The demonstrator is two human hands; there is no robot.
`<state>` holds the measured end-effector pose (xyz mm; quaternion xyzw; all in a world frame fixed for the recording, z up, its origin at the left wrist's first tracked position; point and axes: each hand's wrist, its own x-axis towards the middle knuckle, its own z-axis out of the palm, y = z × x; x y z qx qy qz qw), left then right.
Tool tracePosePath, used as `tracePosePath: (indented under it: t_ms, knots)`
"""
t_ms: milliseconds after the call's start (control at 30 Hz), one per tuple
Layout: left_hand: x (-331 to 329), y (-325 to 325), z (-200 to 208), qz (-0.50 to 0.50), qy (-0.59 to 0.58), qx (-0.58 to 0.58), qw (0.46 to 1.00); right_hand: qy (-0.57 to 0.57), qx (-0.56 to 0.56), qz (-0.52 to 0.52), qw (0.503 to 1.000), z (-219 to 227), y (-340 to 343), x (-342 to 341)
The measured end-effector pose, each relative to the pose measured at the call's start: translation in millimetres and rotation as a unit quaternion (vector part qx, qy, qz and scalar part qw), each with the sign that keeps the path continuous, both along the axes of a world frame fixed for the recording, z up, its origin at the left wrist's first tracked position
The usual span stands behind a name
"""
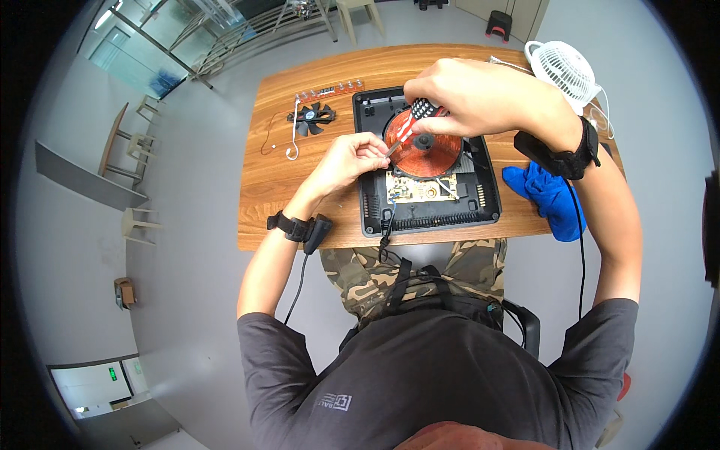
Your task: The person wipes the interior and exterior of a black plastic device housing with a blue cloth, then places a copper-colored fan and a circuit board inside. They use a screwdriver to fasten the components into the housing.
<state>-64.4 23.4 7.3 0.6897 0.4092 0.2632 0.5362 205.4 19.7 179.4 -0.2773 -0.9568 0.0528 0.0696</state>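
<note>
An opened induction cooker's black casing (491,214) lies on the wooden table in front of me. Inside it sits a round copper coil (442,159), with a pale circuit board (401,187) on the near side. From the right, my right hand (461,94) reaches over the coil and grips a screwdriver (406,129) by its red, white and black patterned handle. The shaft slants down to the coil's left edge. There, my left hand (352,159) is pinched closed beside the screwdriver tip; what lies between its fingertips is too small to tell.
Left of the casing lie a black cooling fan (311,118), a narrow control board (330,92) and a white cable (294,135). A blue cloth (551,199) rests at the right edge. A white desk fan (562,71) stands at the back right corner of the table (274,210).
</note>
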Motion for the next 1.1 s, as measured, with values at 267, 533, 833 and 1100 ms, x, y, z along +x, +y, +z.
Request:
tracePosePath:
  t_ms: [267, 533, 833, 1100]
  knots:
    - [0.1, 0.5, 1.0, 0.005, 0.018, 0.015, 1.0, 0.0, 0.001, 0.0, 1.0, -0.6, 0.0, -0.1]
    - [0.7, -0.6, -0.3, -0.001, 0.022, 0.022, 1.0, -0.01, -0.013, 0.0, 1.0, 0.4, 0.4, -1.4]
    - [0.8, -3.8, -2.3, 0.019, 0.008, 0.031, 0.999, -0.009, -0.03, -0.011, 0.999, 5.4, -1.9, -2.4]
    - [2.5, -4.9, -5.2, 0.024, 0.013, 0.036, 0.999, -0.011, -0.019, -0.009, 1.0, 1.9, -0.5, -1.4]
